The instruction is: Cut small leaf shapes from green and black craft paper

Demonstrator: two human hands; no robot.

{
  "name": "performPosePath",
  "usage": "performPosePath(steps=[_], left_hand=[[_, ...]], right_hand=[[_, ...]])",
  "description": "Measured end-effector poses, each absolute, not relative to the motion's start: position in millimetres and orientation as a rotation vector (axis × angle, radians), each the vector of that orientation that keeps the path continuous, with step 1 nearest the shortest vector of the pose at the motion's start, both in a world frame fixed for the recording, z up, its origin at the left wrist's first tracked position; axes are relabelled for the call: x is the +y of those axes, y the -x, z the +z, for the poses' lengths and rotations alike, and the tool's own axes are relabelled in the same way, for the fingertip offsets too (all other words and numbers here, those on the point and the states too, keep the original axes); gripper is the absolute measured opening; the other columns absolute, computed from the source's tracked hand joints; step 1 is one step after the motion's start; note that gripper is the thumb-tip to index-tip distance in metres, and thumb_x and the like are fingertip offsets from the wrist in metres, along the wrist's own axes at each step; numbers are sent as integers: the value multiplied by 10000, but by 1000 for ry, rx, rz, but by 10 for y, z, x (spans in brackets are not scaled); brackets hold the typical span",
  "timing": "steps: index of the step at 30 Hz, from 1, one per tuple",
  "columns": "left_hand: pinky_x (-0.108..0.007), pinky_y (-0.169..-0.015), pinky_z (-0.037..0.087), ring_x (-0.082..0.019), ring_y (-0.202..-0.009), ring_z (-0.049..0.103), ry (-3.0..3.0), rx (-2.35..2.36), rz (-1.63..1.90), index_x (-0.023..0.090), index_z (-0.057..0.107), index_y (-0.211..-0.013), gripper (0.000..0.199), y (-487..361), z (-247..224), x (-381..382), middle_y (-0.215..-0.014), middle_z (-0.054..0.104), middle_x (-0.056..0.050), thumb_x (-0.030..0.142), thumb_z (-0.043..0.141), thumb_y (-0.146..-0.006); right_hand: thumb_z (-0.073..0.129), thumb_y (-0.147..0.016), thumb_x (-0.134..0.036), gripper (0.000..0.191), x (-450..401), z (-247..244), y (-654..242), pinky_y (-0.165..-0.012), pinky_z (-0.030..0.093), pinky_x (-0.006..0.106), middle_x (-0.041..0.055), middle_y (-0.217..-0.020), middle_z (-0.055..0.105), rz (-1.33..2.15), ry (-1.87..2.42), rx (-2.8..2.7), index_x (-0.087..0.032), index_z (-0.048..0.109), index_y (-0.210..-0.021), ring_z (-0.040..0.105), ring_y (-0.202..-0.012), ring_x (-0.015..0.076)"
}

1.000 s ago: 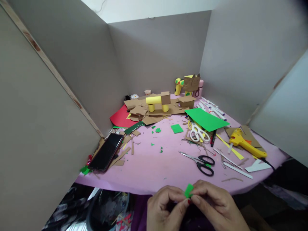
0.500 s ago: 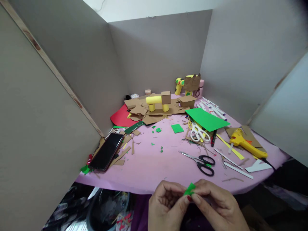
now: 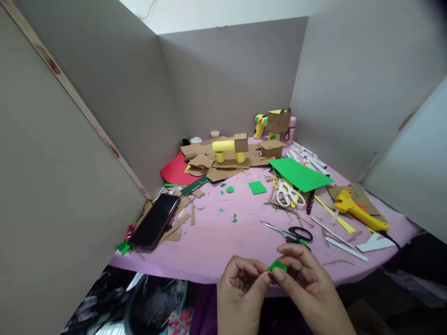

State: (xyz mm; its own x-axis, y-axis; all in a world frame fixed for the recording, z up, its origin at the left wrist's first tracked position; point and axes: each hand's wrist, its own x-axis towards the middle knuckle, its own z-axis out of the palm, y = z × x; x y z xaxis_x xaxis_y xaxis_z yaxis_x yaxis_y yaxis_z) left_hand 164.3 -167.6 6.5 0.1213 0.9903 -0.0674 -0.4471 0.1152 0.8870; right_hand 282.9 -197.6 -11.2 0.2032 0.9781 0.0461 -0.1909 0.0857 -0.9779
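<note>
I have the small green piece [image 3: 278,265] just above the near edge of the bench [image 3: 202,251], between my two hands. Left hand [image 3: 240,291]: thumb and forefinger pinch its near-left end. Right hand [image 3: 310,286]: thumb presses its face, fingers behind, the forefinger partly raised. The piece looks bent; whether it is creased or merely curled, I cannot tell. Step in hand, my judgement: shaping by fingertip, probably folding. For this, the work calls for a steady left pinch, edges lined up under the right thumb, and light, even pressure; thin stock of this kind would likely skew or crumple if pressed off-line. Just beyond the right fingers lie the black-handled scissors [image 3: 274,225], blades pointing left, a handle partly hidden by my hand. Phone [image 3: 154,221] among scraps at left; yellow glue gun [image 3: 363,215] at right, on its side. Farther in: a green square [image 3: 257,187], a scalloped green cutout [image 3: 229,190] and white-handled scissors [image 3: 287,188] beside the large green sheet [image 3: 300,174]. Farther again, a yellow tube figure [image 3: 223,146] stands on flat cardboard [image 3: 258,159]; at the back, a spotted yellow figure [image 3: 260,120] bears a cardboard head [image 3: 278,123].
</note>
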Motion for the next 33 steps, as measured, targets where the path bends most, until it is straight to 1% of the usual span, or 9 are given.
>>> performPosePath(steps=[3, 5, 8, 13, 19, 24, 29, 31, 33], left_hand=[[-173, -585, 485, -106, -591, 618, -865, 829, 1270, 163, 543, -592, 214, -1641, 85, -1683, -631, 674, 18, 73, 736, -615], [-185, -580, 492, -111, -588, 614, -886, 828, 1262, 168, 542, -594, 211, -1635, 87, -1683, -640, 672, 17, 76, 730, -622], [-200, -583, 497, -125, -607, 615, -950, 841, 1218, 164, 595, -647, 152, -1614, 68, -1674, -659, 673, 3, 89, 726, -628], [-208, -653, 491, -149, -712, 639, -1045, 903, 1209, 172, 644, -778, 179, -1565, 30, -1656, -738, 697, -22, 94, 712, -632], [-186, -589, 466, -129, -622, 619, -1145, 991, 1238, 175, 638, -705, 91, -1545, 35, -1646, -639, 674, 5, 127, 698, -658], [-181, -581, 459, -126, -609, 608, -1148, 992, 1222, 176, 611, -655, 99, -1541, 15, -1637, -618, 661, 10, 134, 701, -660], [-220, -637, 479, -166, -704, 639, -1376, 957, 1070, 182, 672, -872, 147, -1473, 47, -1576, -739, 690, -29, 162, 639, -731], [-231, -633, 470, -176, -684, 630, -1571, 971, 994, 170, 692, -767, 87, -1449, 73, -1557, -709, 683, -45, 191, 608, -770], [-228, -607, 457, -170, -630, 609, -1644, 999, 1000, 167, 669, -641, 179, -1445, 85, -1558, -636, 660, -37, 220, 589, -793]], right_hand=[[634, -822, -302, 223, -1958, -76, -2843, -684, 494, 207, -41, -746, 622, 1191, 1094, -933, -279, 547, -1026, 610, -725, 122], [642, -813, -312, 121, -1952, -53, -2857, -658, 495, 206, -30, -718, 615, 1223, 1105, -948, -230, 600, -891, 601, -693, 122], [653, -803, -312, 135, -1955, -22, -2869, -607, 486, 198, -32, -654, 592, 1240, 1116, -930, -193, 610, -757, 578, -627, 113], [662, -792, -336, 167, -1962, -1, -2857, -614, 486, 214, -30, -637, 605, 1269, 1085, -864, -186, 601, -753, 578, -616, 114], [666, -786, -344, 182, -1951, 0, -2848, -606, 480, 215, -42, -623, 583, 1280, 1105, -872, -184, 590, -744, 572, -599, 108], [656, -793, -349, 197, -1946, 8, -2853, -601, 478, 222, -43, -619, 576, 1291, 1115, -890, -182, 572, -731, 570, -593, 109], [649, -797, -355, 206, -1934, 2, -2857, -590, 473, 223, -41, -622, 567, 1288, 1130, -934, -172, 575, -739, 555, -584, 106], [645, -802, -349, 201, -1932, 1, -2850, -593, 475, 226, -41, -624, 560, 1297, 1121, -946, -172, 575, -736, 551, -585, 106], [652, -797, -343, 177, -1933, 3, -2839, -618, 481, 234, -34, -657, 582, 1311, 1094, -938, -180, 583, -790, 567, -620, 115]])
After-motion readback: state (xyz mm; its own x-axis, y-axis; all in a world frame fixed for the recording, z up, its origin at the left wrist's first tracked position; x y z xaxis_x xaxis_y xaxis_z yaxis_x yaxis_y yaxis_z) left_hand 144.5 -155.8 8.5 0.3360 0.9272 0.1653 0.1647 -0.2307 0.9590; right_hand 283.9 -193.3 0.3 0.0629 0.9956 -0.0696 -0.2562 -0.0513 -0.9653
